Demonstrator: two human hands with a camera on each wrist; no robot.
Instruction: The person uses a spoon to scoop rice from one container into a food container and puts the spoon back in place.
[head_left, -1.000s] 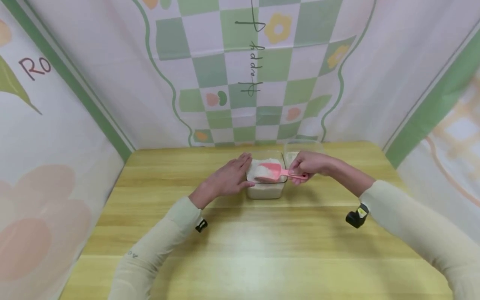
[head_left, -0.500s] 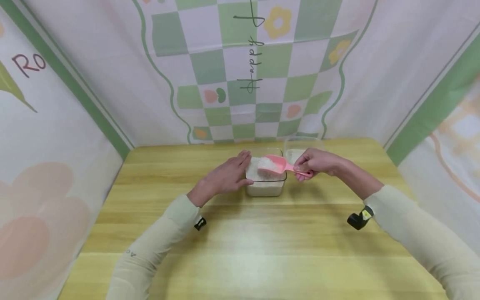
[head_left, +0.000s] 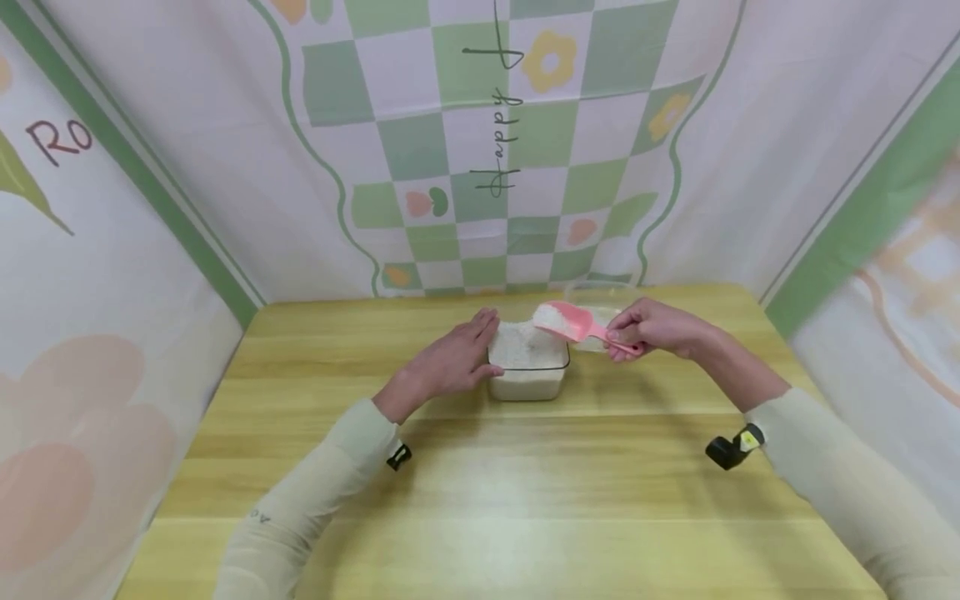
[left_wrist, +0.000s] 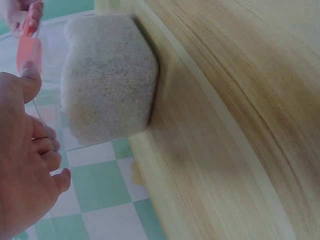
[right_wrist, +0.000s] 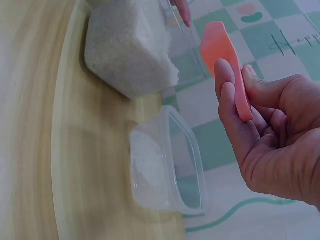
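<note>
A clear tub (head_left: 528, 367) (left_wrist: 107, 75) (right_wrist: 127, 47) heaped with white rice stands mid-table. My left hand (head_left: 452, 358) (left_wrist: 25, 165) rests flat against its left wall, fingers straight. My right hand (head_left: 651, 327) (right_wrist: 270, 142) pinches the handle of a pink scoop (head_left: 573, 321) (right_wrist: 227, 65). The scoop carries rice and hovers above the tub's right rim. Behind it sits a second clear tub (head_left: 600, 302) (right_wrist: 167, 160) with a little rice at the bottom.
The wooden table (head_left: 510, 483) is enclosed by a checked green-and-white cloth backdrop (head_left: 487, 142) at the back and sides. Black wrist cameras (head_left: 731, 448) sit on both sleeves.
The right hand has lifted the loaded scoop out of the full tub and moved it up and to the right. The left hand has stayed against the tub.
</note>
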